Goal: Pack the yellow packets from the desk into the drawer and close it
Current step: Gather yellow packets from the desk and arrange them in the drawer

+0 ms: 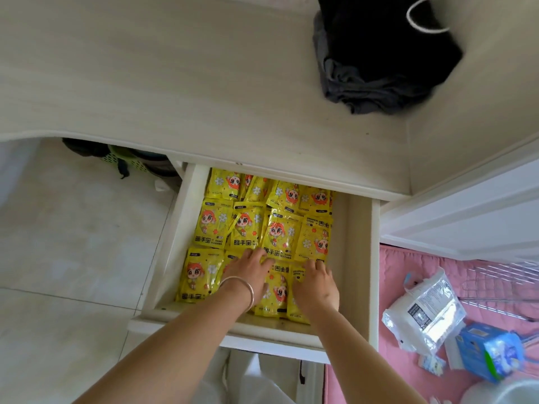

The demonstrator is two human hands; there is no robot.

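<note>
Head view, one entry: drawer [357, 258], pulled fully out from under the table [175, 83], its long axis running away from the person toward the table edge. Contents: yellow hand-warmer packets [280, 234], laid flat in roughly three rows, filling the left and middle of the drawer; a bare strip remains along its right side. No yellow packet shows on the tabletop, which carries only a dark bundle of cloth [379, 62] at far right. Left hand [248, 272], wearing a silver bangle [242, 287], lies fingers spread and flat on the nearest row, pressing, gripping nothing. Right hand [316, 284] rests likewise beside it, fingers slightly bent on a packet edge. Judgement: packing looks complete; closing remains. The drawer front [204, 330] sits just below both wrists, nearer than the packets, so either hand must withdraw toward the person, then push forward along the long axis.
</note>
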